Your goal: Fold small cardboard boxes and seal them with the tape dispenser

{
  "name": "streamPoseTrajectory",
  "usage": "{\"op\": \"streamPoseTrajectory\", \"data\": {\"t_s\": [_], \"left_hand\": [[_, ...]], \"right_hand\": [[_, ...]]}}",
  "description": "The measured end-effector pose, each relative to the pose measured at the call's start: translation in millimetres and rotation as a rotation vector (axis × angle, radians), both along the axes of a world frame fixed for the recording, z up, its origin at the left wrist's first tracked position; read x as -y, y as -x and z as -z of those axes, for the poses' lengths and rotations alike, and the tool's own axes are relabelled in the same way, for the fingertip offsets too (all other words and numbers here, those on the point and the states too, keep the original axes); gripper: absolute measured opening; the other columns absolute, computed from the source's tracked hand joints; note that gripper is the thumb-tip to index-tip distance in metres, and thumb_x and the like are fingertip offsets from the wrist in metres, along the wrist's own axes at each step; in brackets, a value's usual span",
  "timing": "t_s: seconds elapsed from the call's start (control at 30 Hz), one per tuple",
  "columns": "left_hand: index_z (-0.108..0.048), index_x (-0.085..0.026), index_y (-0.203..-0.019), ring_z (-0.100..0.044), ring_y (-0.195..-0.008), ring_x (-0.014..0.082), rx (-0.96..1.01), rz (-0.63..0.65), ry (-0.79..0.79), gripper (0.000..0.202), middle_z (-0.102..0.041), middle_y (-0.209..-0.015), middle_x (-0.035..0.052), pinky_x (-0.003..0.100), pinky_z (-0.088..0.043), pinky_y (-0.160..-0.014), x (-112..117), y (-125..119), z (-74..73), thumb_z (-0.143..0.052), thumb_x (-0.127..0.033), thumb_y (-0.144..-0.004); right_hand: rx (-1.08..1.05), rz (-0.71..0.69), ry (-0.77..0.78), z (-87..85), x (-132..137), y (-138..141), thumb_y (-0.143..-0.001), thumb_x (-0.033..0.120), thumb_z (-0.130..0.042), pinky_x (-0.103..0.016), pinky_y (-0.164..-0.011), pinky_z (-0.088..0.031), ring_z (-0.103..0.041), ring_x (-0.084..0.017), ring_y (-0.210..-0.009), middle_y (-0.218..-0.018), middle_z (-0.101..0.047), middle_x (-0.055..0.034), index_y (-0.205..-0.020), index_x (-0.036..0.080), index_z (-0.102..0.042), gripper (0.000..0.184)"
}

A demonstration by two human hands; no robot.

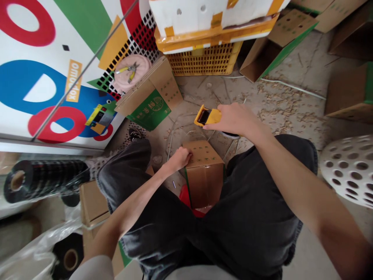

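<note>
Between my knees a brown cardboard box (204, 182) stands, its holed top flap (205, 152) facing up. My left hand (182, 156) is closed at the flap's left edge, fingers curled against the cardboard. Ahead and to the right, above the floor, my right hand (229, 120) is wrapped round a yellow hand tool (210, 117) with a dark opening near its front end. The tool's exact kind cannot be made out, and its rear is hidden by my palm. It is apart from the box. Something red (184, 196) shows beside and below the box.
Ahead stand a yellow crate (201, 62) under a white foam box (189, 19) and an upright green-printed carton (151, 99). Pliers (131, 72) lie on a pink stool (121, 83). A white perforated basket (349, 167) is at right, black film rolls (52, 177) at left. Bits litter the floor (279, 105).
</note>
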State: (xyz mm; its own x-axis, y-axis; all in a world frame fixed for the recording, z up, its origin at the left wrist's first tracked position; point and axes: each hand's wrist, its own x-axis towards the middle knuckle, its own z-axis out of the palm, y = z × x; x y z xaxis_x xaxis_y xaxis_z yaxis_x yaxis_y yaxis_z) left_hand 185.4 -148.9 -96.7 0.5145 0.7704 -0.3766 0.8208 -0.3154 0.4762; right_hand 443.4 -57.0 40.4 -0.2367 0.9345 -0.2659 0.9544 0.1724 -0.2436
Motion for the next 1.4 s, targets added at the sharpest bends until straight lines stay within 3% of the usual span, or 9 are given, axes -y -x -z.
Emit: {"op": "streamPoseTrajectory", "data": {"t_s": [0.13, 0.23, 0.5, 0.6, 0.77, 0.93, 1.1, 1.27, 1.4], "left_hand": [[-0.076, -0.014, -0.085, -0.075, -0.076, 0.0215, -0.081, 0.002, 0.007, 0.046, -0.077, -0.079, 0.0146, 0.031, -0.055, -0.079, 6.2, -0.4, -8.9, -0.043, -0.029, -0.112], [-0.074, -0.014, -0.084, -0.076, -0.078, 0.0217, -0.098, 0.017, 0.015, 0.05, -0.076, -0.081, 0.0155, 0.032, -0.055, -0.08, 9.4, 4.2, -6.6, -0.037, -0.027, -0.114], [-0.075, -0.015, -0.095, -0.075, -0.106, 0.0249, -0.075, 0.076, -0.063, 0.043, -0.077, -0.105, 0.0175, 0.035, -0.057, -0.1, 25.6, 12.8, 1.5, -0.035, -0.018, -0.111], [-0.075, -0.011, -0.106, -0.068, -0.124, 0.03, -0.082, 0.139, -0.144, 0.037, -0.076, -0.117, 0.0209, 0.045, -0.056, -0.109, 35.3, 10.9, 1.2, -0.038, -0.013, -0.107], [-0.071, -0.004, -0.108, -0.063, -0.131, 0.0359, -0.166, 0.308, -0.248, 0.035, -0.069, -0.132, 0.0293, 0.057, -0.051, -0.114, 44.6, 9.6, 3.8, -0.036, -0.007, -0.103], [-0.07, -0.01, -0.112, -0.061, -0.134, 0.0312, -0.096, 0.145, -0.172, 0.037, -0.071, -0.133, 0.022, 0.05, -0.053, -0.112, 31.5, 14.0, 11.6, -0.034, -0.014, -0.108], [-0.068, -0.014, -0.125, -0.07, -0.117, 0.0259, 0.041, -0.037, -0.039, 0.041, -0.073, -0.124, 0.0158, 0.042, -0.055, -0.11, 4.5, 19.0, 3.1, -0.034, -0.035, -0.113], [-0.063, -0.013, -0.141, -0.07, -0.122, 0.0267, 0.081, 0.127, -0.02, 0.043, -0.07, -0.136, 0.0161, 0.042, -0.053, -0.113, -0.1, 5.7, -6.4, -0.043, -0.021, -0.103], [-0.068, -0.018, -0.138, -0.062, -0.137, 0.0281, 0.088, 0.287, -0.048, 0.047, -0.065, -0.146, 0.0149, 0.047, -0.045, -0.123, 5.8, -11.3, -7.2, -0.046, -0.014, -0.098]], "right_hand": [[0.027, -0.006, -0.018, -0.9, 1.4, -0.2, -0.076, 0.091, -0.062, -0.047, -0.08, -0.05, -0.07, -0.043, -0.103, -0.113, -0.077, -0.0213, -0.125, 0.019, -0.073, 0.088], [0.031, -0.01, -0.014, 0.4, 1.6, -0.7, -0.076, 0.09, -0.064, -0.047, -0.081, -0.05, -0.07, -0.044, -0.105, -0.113, -0.077, -0.0222, -0.127, 0.017, -0.074, 0.089], [0.052, -0.035, -0.013, -0.2, 0.9, 2.2, -0.078, 0.092, -0.061, -0.045, -0.079, -0.049, -0.071, -0.042, -0.101, -0.108, -0.077, -0.0213, -0.125, 0.017, -0.074, 0.09], [0.069, -0.044, 0.0, -2.0, 1.0, 4.6, -0.081, 0.092, -0.057, -0.045, -0.079, -0.049, -0.071, -0.042, -0.101, -0.111, -0.077, -0.0236, -0.126, 0.014, -0.073, 0.092], [0.065, -0.03, -0.003, 3.1, -0.7, 5.8, -0.077, 0.091, -0.062, -0.045, -0.082, -0.05, -0.071, -0.041, -0.103, -0.11, -0.077, -0.0207, -0.125, 0.017, -0.075, 0.089], [0.052, -0.048, -0.02, 6.5, -2.0, 5.4, -0.075, 0.091, -0.063, -0.047, -0.08, -0.051, -0.072, -0.043, -0.101, -0.106, -0.078, -0.0202, -0.122, 0.018, -0.075, 0.088], [0.07, -0.046, -0.021, 3.1, -0.6, 6.0, -0.076, 0.091, -0.063, -0.046, -0.079, -0.052, -0.073, -0.042, -0.1, -0.106, -0.078, -0.0203, -0.122, 0.018, -0.076, 0.088], [0.066, -0.054, -0.04, 5.0, -0.9, 2.2, -0.073, 0.095, -0.061, -0.046, -0.078, -0.052, -0.073, -0.042, -0.099, -0.104, -0.079, -0.0205, -0.122, 0.017, -0.075, 0.093], [0.061, -0.049, -0.043, 2.8, 1.1, -0.9, -0.075, 0.095, -0.06, -0.045, -0.078, -0.051, -0.073, -0.042, -0.099, -0.104, -0.079, -0.0198, -0.121, 0.018, -0.076, 0.092]]}}
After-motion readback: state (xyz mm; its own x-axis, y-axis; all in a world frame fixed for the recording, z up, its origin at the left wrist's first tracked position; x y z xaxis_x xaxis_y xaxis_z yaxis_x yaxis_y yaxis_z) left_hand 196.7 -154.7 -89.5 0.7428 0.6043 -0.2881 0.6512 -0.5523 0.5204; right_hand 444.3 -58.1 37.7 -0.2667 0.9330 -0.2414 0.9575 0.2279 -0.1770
